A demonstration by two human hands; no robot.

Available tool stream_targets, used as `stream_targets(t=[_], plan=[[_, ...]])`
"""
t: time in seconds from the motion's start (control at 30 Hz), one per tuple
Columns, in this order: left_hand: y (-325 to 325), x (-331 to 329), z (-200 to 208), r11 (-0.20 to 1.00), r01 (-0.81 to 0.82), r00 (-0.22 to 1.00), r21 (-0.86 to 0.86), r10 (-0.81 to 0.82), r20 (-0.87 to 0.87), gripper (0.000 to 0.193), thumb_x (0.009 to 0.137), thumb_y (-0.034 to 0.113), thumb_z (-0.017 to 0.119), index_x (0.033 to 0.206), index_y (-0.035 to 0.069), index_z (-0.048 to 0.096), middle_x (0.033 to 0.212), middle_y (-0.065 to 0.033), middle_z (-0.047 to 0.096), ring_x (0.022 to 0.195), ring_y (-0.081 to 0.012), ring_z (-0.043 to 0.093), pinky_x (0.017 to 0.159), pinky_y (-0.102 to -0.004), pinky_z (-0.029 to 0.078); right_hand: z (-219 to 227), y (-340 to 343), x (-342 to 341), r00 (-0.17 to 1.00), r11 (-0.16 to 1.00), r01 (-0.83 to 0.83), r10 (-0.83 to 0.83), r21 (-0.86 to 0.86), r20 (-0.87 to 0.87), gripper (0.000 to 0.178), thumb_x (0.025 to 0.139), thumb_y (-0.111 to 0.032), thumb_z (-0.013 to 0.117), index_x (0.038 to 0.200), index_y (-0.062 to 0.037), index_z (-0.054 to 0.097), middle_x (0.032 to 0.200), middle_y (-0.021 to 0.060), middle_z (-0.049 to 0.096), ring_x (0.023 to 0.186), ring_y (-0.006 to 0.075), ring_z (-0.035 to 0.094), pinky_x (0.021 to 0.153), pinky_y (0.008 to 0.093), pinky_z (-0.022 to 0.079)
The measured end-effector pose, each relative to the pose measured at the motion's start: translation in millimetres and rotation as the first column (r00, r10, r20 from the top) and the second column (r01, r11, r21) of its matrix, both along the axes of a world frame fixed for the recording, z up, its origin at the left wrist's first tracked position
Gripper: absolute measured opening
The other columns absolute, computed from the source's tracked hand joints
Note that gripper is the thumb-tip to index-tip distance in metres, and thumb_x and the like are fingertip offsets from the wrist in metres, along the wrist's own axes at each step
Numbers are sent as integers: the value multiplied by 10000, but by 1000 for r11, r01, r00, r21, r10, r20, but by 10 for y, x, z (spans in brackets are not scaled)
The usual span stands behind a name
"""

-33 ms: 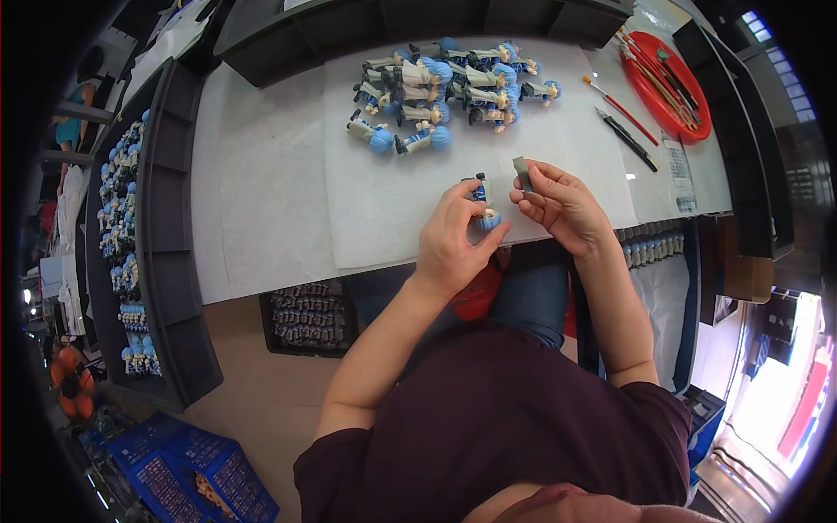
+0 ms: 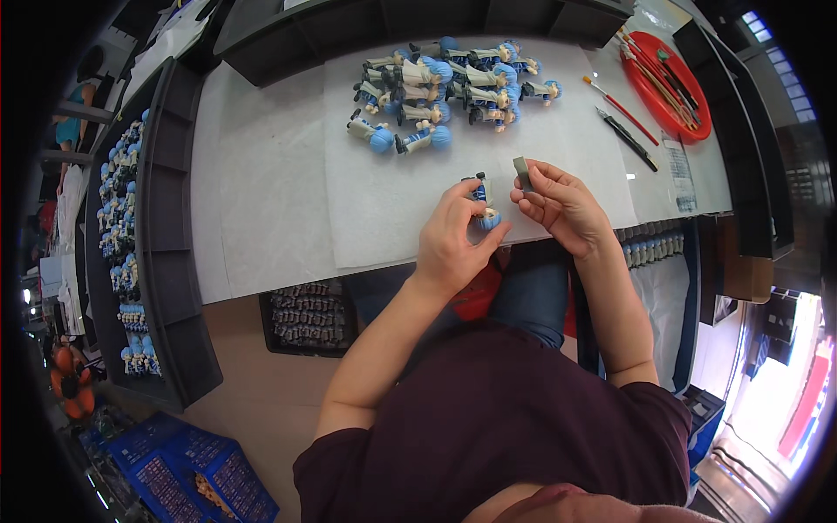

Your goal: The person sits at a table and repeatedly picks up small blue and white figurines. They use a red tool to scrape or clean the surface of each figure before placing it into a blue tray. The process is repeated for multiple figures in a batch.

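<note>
My left hand (image 2: pixel 453 235) is closed around a small figurine (image 2: pixel 490 220) with light-blue hair, just above the near edge of the white paper sheet (image 2: pixel 375 222). Part of the figurine's body is hidden by my fingers. To its right, my right hand (image 2: pixel 562 205) pinches a thin, flat, grey-green piece (image 2: pixel 522 173) upright between thumb and fingers; its exact kind does not show. The piece and the figurine are apart. Farther back on the sheet lies a pile of similar blue-haired figurines (image 2: pixel 475 83), with two lying at the pile's near left.
A red tray (image 2: pixel 641 54) of brushes stands at the far right, beside a red-handled brush (image 2: pixel 628 113) and a black pen-like tool (image 2: pixel 626 138). Black trays (image 2: pixel 179 261) border the table at left and back. Under the table edge sits a bin of small dark parts (image 2: pixel 309 315).
</note>
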State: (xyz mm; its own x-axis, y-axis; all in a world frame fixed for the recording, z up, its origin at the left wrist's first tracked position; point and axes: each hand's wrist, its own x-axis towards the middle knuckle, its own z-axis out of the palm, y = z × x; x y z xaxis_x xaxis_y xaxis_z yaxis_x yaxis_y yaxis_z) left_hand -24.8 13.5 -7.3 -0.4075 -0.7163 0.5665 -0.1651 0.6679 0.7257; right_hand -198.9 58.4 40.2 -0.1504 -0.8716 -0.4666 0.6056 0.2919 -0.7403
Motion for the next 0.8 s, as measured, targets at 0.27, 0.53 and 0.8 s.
stream_targets(t=[0.27, 0.53, 0.8], plan=[[-4, 7, 26, 1000, 0, 1000, 0, 0, 5, 375, 637, 125, 815, 835, 22, 513, 1031, -206, 595, 917, -318, 623, 706, -357, 528, -126, -38, 177, 840, 987, -6, -82, -162, -536, 225, 807, -80, 679, 1000, 28, 639, 865, 74, 648, 763, 113, 607, 701, 238, 504], [-20, 12, -5, 1000, 8, 1000, 1, -8, 14, 366, 635, 110, 809, 837, 24, 516, 1014, -212, 594, 896, -325, 623, 702, -362, 527, -116, -131, 368, 690, 990, -72, -37, -120, -723, 225, 783, -94, 697, 965, 29, 647, 845, 80, 668, 720, 108, 604, 686, 250, 501], [-17, 20, 5, 1000, 15, 1000, 17, -15, 6, 372, 625, 93, 810, 848, 19, 521, 1025, -211, 588, 890, -319, 625, 701, -358, 532, -61, -150, 208, 818, 992, -73, 3, -99, -575, 263, 783, -101, 705, 1002, 22, 629, 781, 66, 653, 682, 88, 585, 611, 220, 469]])
